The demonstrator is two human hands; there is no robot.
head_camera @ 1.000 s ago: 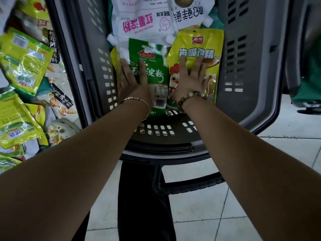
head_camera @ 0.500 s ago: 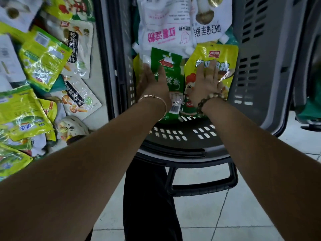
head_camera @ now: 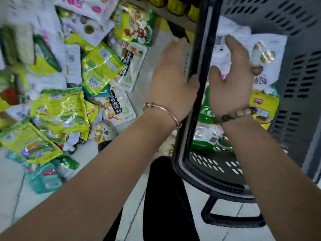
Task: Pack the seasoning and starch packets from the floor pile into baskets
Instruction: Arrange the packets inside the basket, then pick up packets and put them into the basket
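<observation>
Just behind the left grip (head_camera: 173, 75), a thin metal bangle (head_camera: 163, 110) with a small knot circles the wrist. Behind the right grip (head_camera: 231, 80) is a bracelet (head_camera: 238, 113) of brown and pale beads. The forearms (head_camera: 86, 188) are bare, and black trousers (head_camera: 165, 197) show below both grips.

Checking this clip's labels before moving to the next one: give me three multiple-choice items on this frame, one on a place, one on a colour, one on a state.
1. The right hand is: A) over the inside of the basket; B) under the basket; C) out of view.
2. The packet lying in the basket under the right wrist is mostly: A) red; B) green; C) black.
3. The left hand and the right hand: A) both grip packets; B) one grips a packet; C) both are open and hold nothing.

Key: 1 A, it hangs right of the basket's left rim, above the packed packets. 2 B, green print surrounds its white label. 3 C, the fingers are straight or relaxed with nothing in them.
</observation>
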